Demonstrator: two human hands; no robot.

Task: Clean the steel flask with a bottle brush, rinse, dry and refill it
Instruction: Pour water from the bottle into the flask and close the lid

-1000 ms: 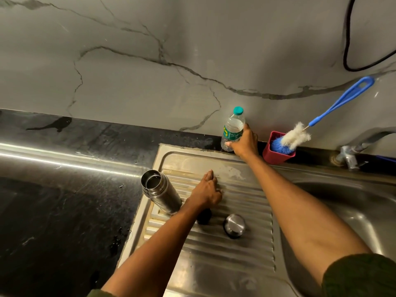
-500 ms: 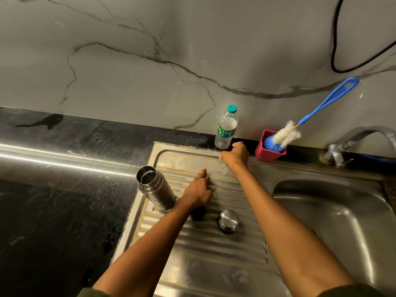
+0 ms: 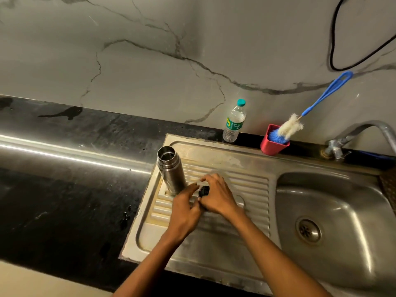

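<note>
Head view, cylindrical steel flask (image 3: 171, 171) (lidless), ribbed metal drainboard (image 3: 246, 185)

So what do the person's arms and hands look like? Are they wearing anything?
Both arms are bare from the bottom edge of the picture up to the wrists. No sleeve shows at this moment. The left hand and the right hand are bare too: no gloves, and no ring, watch or bracelet that I can see. The fingers are slightly blurred, so tiny details are hard to make out.

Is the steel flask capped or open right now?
Open: the steel flask stands upright on the drainboard, its round mouth uncovered, its inside visible.
</note>
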